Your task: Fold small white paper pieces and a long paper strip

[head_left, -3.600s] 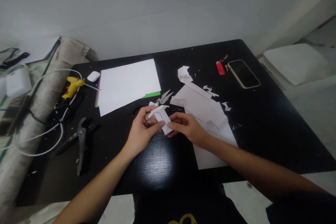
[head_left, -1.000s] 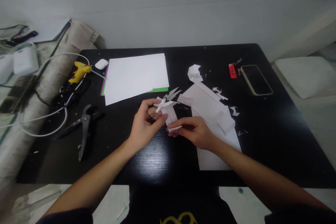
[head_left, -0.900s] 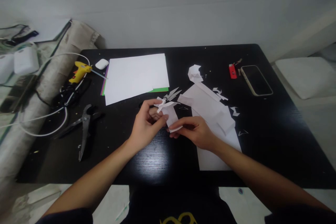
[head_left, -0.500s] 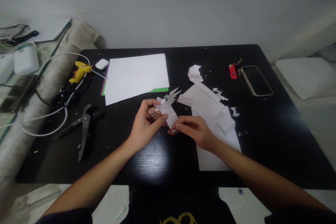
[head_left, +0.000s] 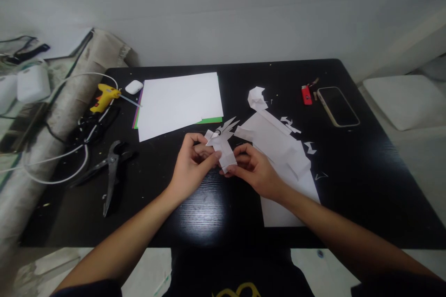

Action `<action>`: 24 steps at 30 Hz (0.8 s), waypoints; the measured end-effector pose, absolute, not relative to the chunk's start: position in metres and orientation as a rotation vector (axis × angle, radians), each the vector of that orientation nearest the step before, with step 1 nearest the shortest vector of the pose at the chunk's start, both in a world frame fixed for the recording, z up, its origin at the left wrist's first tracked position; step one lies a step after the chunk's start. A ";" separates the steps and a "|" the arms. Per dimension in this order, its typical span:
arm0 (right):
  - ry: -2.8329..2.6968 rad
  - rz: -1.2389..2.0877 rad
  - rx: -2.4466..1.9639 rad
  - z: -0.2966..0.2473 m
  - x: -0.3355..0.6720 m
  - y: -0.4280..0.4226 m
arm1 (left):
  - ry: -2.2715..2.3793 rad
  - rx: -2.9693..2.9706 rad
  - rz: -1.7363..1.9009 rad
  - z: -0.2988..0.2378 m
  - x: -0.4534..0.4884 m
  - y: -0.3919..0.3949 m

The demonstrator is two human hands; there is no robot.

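Seen from the head camera, looking down over both forearms, the folded paper piece point(head_left: 223, 149) is held just above the middle of the black table point(head_left: 209, 216). The left hand point(head_left: 193, 165) has thumb and fingers closed on its left side, and the right hand point(head_left: 253, 172) has its fingertips pinched on the lower right corner. The sheet looks thin and has pointed flaps at the top, so I'd say any pull of the hands away from each other could tear it or put in a crease. A pair of scissors point(head_left: 229, 125) lies just behind the piece with its blades spread, and a push forward could snag the flaps or bring knuckles onto the tips. The right forearm lies over the large cut sheet point(head_left: 278, 148), with small scraps point(head_left: 310, 147) just beside it, and a sweep of that arm could drag them off. For room, there is a bare stretch of table between the hands and the near edge. To the left the pliers point(head_left: 111, 172) lie near, with the white cable point(head_left: 62, 169) and the glue gun point(head_left: 102, 98) beyond them. The stack of white sheets point(head_left: 177, 102) closes off the far side. The phone point(head_left: 337, 106) and the lighter point(head_left: 306, 95) lie well apart, near the far right.
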State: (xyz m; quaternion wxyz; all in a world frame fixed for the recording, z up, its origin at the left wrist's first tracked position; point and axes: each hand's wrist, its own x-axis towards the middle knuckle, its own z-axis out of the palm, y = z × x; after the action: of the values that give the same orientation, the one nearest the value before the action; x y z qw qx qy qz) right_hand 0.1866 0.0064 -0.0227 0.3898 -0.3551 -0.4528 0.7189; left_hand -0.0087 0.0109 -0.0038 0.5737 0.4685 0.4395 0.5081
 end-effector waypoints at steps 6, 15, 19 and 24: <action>-1.190 1.745 -1.037 -0.026 0.188 0.009 | 1.031 1.081 1.159 -0.002 -0.008 0.011; -1.190 1.567 -1.075 -0.023 0.187 0.009 | 1.029 1.087 1.154 0.001 -0.010 0.012; -1.138 1.553 -1.068 -0.022 0.188 0.011 | 0.987 1.087 1.153 -0.001 -0.010 0.010; -1.142 1.498 -1.083 -0.022 0.187 0.012 | 0.939 1.216 1.164 -0.008 -0.007 0.006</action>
State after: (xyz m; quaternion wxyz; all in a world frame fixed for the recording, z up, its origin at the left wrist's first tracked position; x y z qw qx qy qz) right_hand 0.1874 0.0118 -0.0224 0.4657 -0.4411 -0.4652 0.6100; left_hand -0.0069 0.0061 -0.0082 0.5707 0.5180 0.4002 0.4959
